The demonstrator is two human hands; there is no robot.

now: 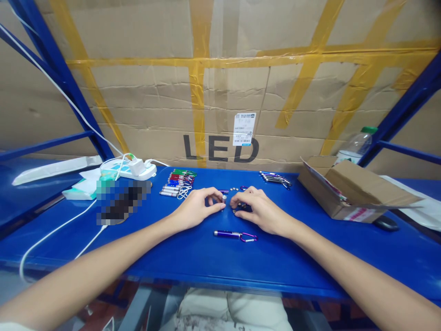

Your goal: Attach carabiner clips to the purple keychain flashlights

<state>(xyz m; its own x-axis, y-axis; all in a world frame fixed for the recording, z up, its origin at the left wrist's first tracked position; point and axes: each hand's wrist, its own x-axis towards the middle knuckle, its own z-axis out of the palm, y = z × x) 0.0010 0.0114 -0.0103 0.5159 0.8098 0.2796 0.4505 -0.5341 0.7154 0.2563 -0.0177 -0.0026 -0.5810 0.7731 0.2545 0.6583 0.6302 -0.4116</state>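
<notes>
My left hand [199, 207] is closed, with a small silver cylinder [223, 198] between thumb and fingertips. Just to its right, my right hand [260, 209] has its fingers curled and thumb drawn in; whatever is at its fingertips is too small to make out. Small round button cells [243, 205] lie partly hidden under that hand, and more button cells [234, 189] lie beyond it. In front of both hands rests a purple penlight [226, 234] with a carabiner clip. Another purple penlight part [223, 191] lies behind my left fingers, partly covered.
Several coloured penlights [175, 182] lie in a row at left, and dark ones [274, 178] at right. An open cardboard box [330, 193] stands right, beside a bottle [358, 142]. A power strip [146, 172] and white cables lie left. A large carton [155, 105] closes off the back.
</notes>
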